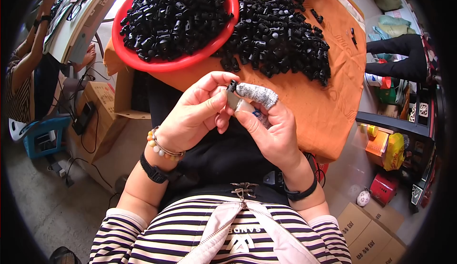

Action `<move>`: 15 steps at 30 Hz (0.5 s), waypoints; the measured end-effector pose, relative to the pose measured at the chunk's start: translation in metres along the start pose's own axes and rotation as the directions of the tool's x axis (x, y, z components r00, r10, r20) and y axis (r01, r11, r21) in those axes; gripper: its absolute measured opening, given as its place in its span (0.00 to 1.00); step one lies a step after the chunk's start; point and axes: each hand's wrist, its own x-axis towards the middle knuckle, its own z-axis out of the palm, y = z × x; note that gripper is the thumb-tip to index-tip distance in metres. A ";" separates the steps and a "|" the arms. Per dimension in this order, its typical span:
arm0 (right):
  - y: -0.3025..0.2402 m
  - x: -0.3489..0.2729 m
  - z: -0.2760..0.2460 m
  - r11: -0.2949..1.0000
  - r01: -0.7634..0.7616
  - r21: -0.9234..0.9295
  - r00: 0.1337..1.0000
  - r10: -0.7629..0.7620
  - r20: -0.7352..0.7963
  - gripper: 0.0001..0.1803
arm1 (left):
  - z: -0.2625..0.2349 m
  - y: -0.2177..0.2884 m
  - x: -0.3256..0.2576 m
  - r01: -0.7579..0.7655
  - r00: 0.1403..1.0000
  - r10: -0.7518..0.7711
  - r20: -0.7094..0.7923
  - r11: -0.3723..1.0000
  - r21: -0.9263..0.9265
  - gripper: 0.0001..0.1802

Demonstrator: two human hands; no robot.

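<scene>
My left hand (202,102) is closed, its thumb and fingers pinching a small black plastic piece (232,86) that juts up at the fingertips. My right hand (273,128) meets it over my lap, with a grey knitted cover (257,94) on a finger. Its thumb and fingers close round a small pale, blocky object (245,107), whose kind I cannot make out. Beyond my hands, a red basin (124,54) heaped with similar black pieces stands on the orange cloth (309,116). More loose black pieces (285,40) lie piled to its right.
An open cardboard box (124,92) stands under the table's left side, near loose cables. Farther left, another person (28,69) sits at a white-edged table beside a blue stool (47,138). Cardboard boxes (371,233) and a red box (383,188) stand at the lower right.
</scene>
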 end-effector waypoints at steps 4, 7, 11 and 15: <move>0.001 0.000 0.003 0.999 0.034 0.007 0.999 -0.034 -0.018 0.16 | 0.002 0.001 -0.001 0.000 1.000 0.000 -0.020 1.000 0.004 0.17; 0.002 0.001 0.001 0.999 0.039 0.004 0.999 -0.039 0.001 0.16 | 0.000 0.001 -0.001 -0.004 1.000 0.004 -0.015 1.000 0.016 0.17; 0.001 0.000 0.000 1.000 0.017 0.001 1.000 -0.017 0.017 0.16 | 0.001 0.001 -0.002 -0.008 1.000 0.009 -0.021 0.999 0.040 0.17; 0.004 0.001 0.000 0.998 0.053 -0.016 0.999 -0.053 0.012 0.16 | 0.002 0.001 -0.001 -0.006 1.000 0.008 -0.027 0.998 0.062 0.17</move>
